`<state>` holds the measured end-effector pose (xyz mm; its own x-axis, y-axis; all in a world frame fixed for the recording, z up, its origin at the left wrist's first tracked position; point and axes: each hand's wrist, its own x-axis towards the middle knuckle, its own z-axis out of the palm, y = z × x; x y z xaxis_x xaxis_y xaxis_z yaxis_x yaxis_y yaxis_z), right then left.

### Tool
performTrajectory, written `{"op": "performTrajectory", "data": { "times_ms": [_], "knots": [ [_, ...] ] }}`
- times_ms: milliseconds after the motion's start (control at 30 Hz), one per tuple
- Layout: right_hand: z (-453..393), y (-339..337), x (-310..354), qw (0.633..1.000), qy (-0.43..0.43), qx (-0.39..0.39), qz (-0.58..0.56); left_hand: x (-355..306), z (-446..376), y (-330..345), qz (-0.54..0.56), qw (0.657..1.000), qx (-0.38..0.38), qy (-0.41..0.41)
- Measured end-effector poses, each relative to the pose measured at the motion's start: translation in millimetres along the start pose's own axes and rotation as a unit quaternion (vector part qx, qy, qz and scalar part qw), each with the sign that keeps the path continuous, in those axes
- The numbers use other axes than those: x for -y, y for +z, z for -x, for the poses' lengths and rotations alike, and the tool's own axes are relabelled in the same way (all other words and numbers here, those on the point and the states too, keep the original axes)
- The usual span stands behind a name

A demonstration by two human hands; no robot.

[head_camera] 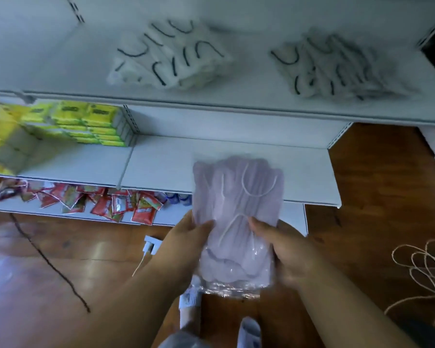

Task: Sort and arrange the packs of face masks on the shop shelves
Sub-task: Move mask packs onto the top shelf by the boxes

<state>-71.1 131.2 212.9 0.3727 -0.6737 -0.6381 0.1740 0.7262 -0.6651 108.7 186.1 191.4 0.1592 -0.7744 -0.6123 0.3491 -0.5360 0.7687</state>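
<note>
Both hands hold one clear plastic pack point(237, 217) of lilac face masks in front of the shelves, above the wooden floor point(377, 197). The left hand point(186, 237) grips the pack's left edge, thumb pressed on the front and fingers hidden behind; the right hand point(284, 247) grips the right edge the same way, thumb lying on the front film. The pack stands roughly upright in the view, its long axis running away from the person toward the shelves, the far end overlapping the front lip of the middle shelf point(161, 164). White ear loops show through the film, and the near end is crinkled, shiny plastic. No print can be read on it. On the top shelf point(86, 59) lie two other heaps of mask packs, well apart: a left heap point(171, 56) of pale masks with dark ear loops, and a right heap point(337, 69) of greyish masks, also with dark loops; both are blurred, so their count cannot be told. At the left of the middle shelf stand stacked yellow-green boxes point(96, 124), their lettering too blurred to read. The bottom shelf point(35, 213) holds a loose scatter of red sachets point(111, 202), their print unreadable too. On the floor, a dark cord point(48, 262) trails at left and a coil of pale twine point(427, 264) lies at right.
</note>
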Motion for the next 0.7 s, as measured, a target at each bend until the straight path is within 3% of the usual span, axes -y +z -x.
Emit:
{"op": "performTrajectory", "data": {
  "times_ms": [133,267,433,533,700],
  "knots": [
    [33.0,-1.5,-5.1,0.996,-0.064,-0.014,0.061,8.4,44.9,18.8,0.027,0.998,-0.041,0.032],
    [72.2,-11.7,14.5,0.993,-0.09,-0.078,0.024,-5.5,86.7,48.6,0.061,0.996,-0.046,0.054],
    [113.2,-0.7,60.0,0.995,-0.095,-0.023,0.023,-42.9,120.8,73.5,0.043,0.989,-0.051,0.136],
    [131.5,17.7,80.6,0.987,-0.148,0.016,0.06,-71.2,135.2,76.3,0.035,0.979,-0.06,0.192],
    [153.2,46.9,93.2,0.978,-0.206,-0.014,0.024,-104.4,157.0,63.8,0.05,0.971,-0.057,0.228]
  ]
}}
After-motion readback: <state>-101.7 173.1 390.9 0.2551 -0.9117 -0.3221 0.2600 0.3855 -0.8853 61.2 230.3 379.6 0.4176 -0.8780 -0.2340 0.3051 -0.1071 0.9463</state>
